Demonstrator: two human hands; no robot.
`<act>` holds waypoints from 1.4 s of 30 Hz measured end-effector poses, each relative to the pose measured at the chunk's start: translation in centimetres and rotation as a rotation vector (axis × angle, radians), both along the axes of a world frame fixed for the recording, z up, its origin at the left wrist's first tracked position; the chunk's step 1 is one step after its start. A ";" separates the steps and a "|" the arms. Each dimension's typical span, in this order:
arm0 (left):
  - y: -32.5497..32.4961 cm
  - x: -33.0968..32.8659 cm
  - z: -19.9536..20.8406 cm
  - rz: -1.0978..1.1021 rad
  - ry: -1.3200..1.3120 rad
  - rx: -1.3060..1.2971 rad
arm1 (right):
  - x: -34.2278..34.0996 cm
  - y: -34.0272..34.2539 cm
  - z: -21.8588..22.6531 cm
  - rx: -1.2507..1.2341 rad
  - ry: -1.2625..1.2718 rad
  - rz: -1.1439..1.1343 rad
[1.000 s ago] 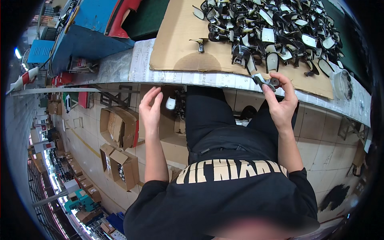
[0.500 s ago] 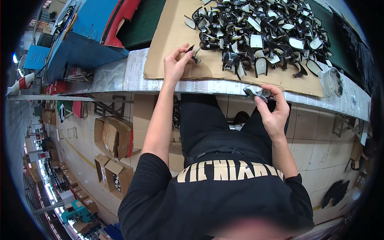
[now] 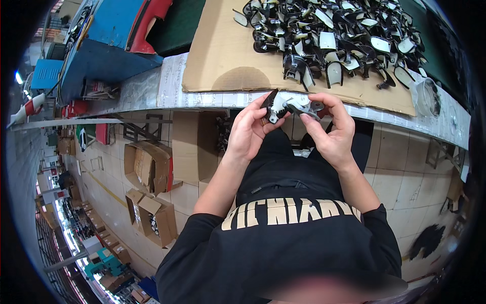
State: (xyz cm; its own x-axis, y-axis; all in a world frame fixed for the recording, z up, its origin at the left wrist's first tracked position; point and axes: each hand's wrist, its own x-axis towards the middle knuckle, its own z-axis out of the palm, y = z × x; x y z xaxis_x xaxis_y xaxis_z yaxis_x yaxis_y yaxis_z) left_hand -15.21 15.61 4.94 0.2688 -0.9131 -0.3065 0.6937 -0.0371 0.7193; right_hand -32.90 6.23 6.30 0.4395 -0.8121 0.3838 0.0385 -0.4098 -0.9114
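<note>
Since half a second ago, the left hand has left the cardboard sheet and come back to the table edge, bringing a black-and-white piece with it. A second ago that hand hung below the table, palm up and empty. The right hand has stayed near the table edge throughout and has shifted only slightly toward the left hand.

Both hands now meet in front of the body, just below the edge of the table. Left thumb and fingers are closed on the black-and-white piece. Right fingers are closed on a small grey-and-black part. The two parts touch or nearly touch between the hands; which, cannot be told.

Judgement: the step in hand is the joining or fitting of the two parts. The next move would call for fine alignment of their edges, with a steady pinch on both sides so neither part twists.

On the cardboard sheet, well apart from the hands, lies a large heap of similar pieces. A clear round container stands at the sheet's right end. Open cartons sit on the floor below.
</note>
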 end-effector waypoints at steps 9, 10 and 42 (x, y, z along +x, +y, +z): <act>0.9 -0.8 0.0 0.014 -0.147 -0.019 | -0.3 0.3 -0.3 -0.163 0.020 0.012; 0.9 -0.9 0.1 0.031 -0.148 -0.022 | -0.3 0.3 -0.3 -0.164 0.033 0.034; 1.3 -1.0 0.0 0.022 -0.051 0.009 | -0.9 1.0 0.4 -0.074 0.067 0.042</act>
